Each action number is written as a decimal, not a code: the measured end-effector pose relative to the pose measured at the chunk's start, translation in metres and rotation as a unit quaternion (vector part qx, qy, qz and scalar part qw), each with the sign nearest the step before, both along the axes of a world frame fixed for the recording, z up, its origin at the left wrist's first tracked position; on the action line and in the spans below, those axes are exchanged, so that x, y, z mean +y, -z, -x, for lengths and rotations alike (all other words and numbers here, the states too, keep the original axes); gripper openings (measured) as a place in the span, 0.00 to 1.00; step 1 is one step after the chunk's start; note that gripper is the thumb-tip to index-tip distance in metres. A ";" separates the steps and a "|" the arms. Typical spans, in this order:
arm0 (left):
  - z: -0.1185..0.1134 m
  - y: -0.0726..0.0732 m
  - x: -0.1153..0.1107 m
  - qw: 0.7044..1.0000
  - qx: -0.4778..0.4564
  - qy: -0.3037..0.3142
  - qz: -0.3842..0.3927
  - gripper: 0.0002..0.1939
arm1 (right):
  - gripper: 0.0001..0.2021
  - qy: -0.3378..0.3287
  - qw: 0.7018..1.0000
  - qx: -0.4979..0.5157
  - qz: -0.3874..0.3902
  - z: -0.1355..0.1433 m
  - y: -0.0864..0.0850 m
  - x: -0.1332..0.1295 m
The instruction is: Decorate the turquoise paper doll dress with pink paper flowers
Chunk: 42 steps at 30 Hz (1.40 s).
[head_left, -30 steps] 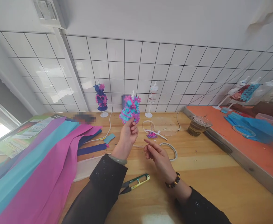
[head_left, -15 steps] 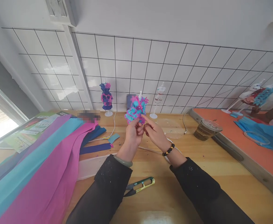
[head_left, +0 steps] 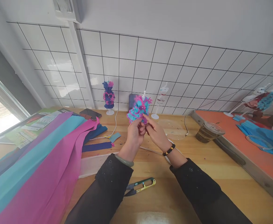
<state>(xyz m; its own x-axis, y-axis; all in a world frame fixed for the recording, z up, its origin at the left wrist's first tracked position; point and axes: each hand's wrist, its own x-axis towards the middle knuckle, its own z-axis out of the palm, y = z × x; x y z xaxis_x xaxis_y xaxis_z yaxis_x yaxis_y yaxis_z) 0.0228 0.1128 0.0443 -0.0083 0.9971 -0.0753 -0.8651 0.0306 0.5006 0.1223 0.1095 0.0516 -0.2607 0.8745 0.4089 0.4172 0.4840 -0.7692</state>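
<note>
In the middle of the head view is a small dress form covered in turquoise and pink crepe-paper ruffles and flowers, its white neck knob showing on top. My left hand is closed on its lower edge, thumb and fingers pinching the paper. From the other side my right hand also pinches the lower edge, index finger pressed to the ruffles; its other fingertips are partly hidden. Below my hands, thread snips lie on the wooden table, partly behind my left sleeve.
Long pink, turquoise and purple paper sheets spread over the left side. A decorated dress form and a paler one stand at the wall. A plastic cup sits right, beside an orange surface. A white cable crosses the table.
The whole view has shifted slightly, so the background sits a little further right. Both hands keep their hold on the dress form, with barely any movement.
</note>
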 end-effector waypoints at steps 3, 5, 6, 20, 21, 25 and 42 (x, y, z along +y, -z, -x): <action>0.000 -0.001 -0.001 1.000 0.004 0.002 0.005 0.08 | 0.26 0.001 1.000 -0.009 -0.016 0.000 0.003 0.003; 0.000 -0.002 -0.002 1.000 0.005 0.002 0.006 0.08 | 0.25 0.004 0.999 -0.021 -0.029 -0.001 0.006 0.005; 0.000 -0.003 -0.002 1.000 0.005 0.002 0.005 0.08 | 0.25 0.008 0.999 -0.030 -0.035 -0.001 0.007 0.006; -0.002 0.000 -0.002 1.000 0.011 -0.006 -0.013 0.11 | 0.25 0.045 0.973 -0.184 -0.134 -0.007 0.007 0.000; -0.002 0.001 -0.002 1.000 0.014 -0.008 -0.016 0.12 | 0.25 0.044 0.975 -0.178 -0.128 -0.007 0.008 0.000; -0.002 0.005 0.000 0.999 0.017 -0.017 -0.022 0.13 | 0.25 0.042 0.986 -0.131 -0.089 -0.007 0.009 0.003; -0.005 0.005 -0.001 0.999 0.033 -0.038 -0.011 0.14 | 0.24 0.044 0.992 -0.102 -0.057 -0.006 0.003 0.000</action>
<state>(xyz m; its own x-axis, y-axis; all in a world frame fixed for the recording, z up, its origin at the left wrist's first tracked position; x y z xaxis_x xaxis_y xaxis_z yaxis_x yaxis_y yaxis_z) 0.0281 0.1119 0.0390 -0.0877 0.9948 -0.0509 -0.8300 -0.0447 0.5560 0.1285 0.1093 0.0483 -0.2724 0.8492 0.4524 0.6040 0.5169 -0.6066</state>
